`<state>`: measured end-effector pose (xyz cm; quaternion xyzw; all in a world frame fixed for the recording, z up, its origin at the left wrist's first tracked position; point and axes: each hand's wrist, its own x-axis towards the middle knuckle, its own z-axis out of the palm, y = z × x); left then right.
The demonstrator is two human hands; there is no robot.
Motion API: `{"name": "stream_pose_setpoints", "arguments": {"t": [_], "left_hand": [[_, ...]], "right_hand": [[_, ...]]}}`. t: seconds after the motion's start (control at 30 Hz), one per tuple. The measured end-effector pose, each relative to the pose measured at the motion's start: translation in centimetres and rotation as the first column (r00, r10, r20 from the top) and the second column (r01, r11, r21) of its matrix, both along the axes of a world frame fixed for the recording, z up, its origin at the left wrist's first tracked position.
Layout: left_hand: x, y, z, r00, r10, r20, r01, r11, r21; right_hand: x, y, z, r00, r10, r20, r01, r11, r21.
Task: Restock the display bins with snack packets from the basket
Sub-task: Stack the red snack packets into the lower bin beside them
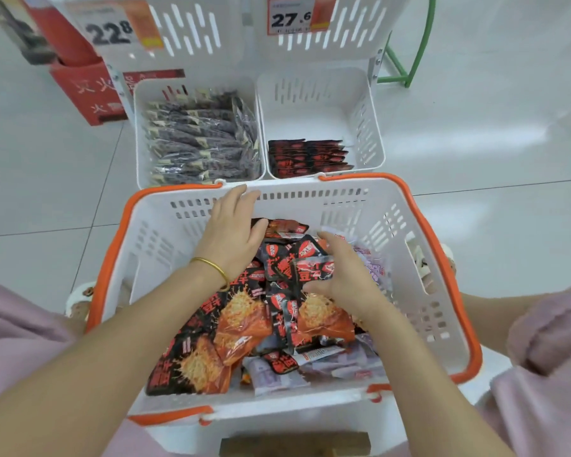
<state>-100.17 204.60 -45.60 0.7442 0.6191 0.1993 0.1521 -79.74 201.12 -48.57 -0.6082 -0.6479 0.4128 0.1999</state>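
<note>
Fingers (335,247) of the right hand (348,280) curl over a loose clutch of small black-and-red foil snack packets (310,268), thumb tucked beneath, so the hand grips several at once rather than one. Just beside them the left hand (233,232) lies palm down, its fingers nearly straight and reaching toward the basket's far wall, gripping nothing. It seems to be steadying or herding the heap toward the other hand.

Both hands work inside a white slotted plastic basket with orange handles (152,245). It holds a jumble of the small packets, larger orange-and-black bags (241,318) and pale lilac packets (343,361). The basket sits right against the front of two white plastic display bins, probably so each load has a short trip.

The right-hand bin (371,127) is mostly bare, with only a short row of matching packets (307,156) along its near edge, so it looks the likely destination. The left-hand bin (140,133) is packed with dark purple packets (195,140). Price cards reading 22.8 (111,31) and 27.6 (290,18) hang on the tier above. A gold bangle (211,265) circles the left wrist.
</note>
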Motion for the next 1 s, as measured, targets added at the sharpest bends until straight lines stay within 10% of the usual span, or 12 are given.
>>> {"name": "stream_pose_setpoints", "arguments": {"t": [0.3, 0.5, 0.67, 0.8, 1.0], "left_hand": [[3.4, -0.9, 1.3, 0.867, -0.007, 0.499, 0.221, 0.902, -0.371], [5.1, 0.9, 1.3, 0.799, -0.014, 0.601, 0.214, 0.941, -0.264], [3.9, 4.3, 2.0, 0.778, -0.12, 0.617, 0.278, 0.946, -0.166], [3.5, 7.7, 2.2, 0.788, -0.189, 0.586, 0.322, 0.938, -0.13], [1.3, 14.0, 1.3, 0.971, -0.05, 0.232, 0.033, 0.997, 0.076]], "right_hand": [[0.4, 1.9, 3.9, 0.848, -0.319, -0.423, 0.385, 0.919, 0.08], [0.1, 4.4, 6.5, 0.847, -0.277, -0.454, 0.365, 0.923, 0.118], [2.3, 8.4, 8.4, 0.795, -0.088, -0.6, 0.096, 0.995, -0.02], [2.7, 12.5, 9.6, 0.902, 0.003, -0.431, -0.017, 0.999, -0.028], [1.5, 19.9, 10.3, 0.86, -0.131, -0.493, 0.248, 0.952, 0.18]]}}
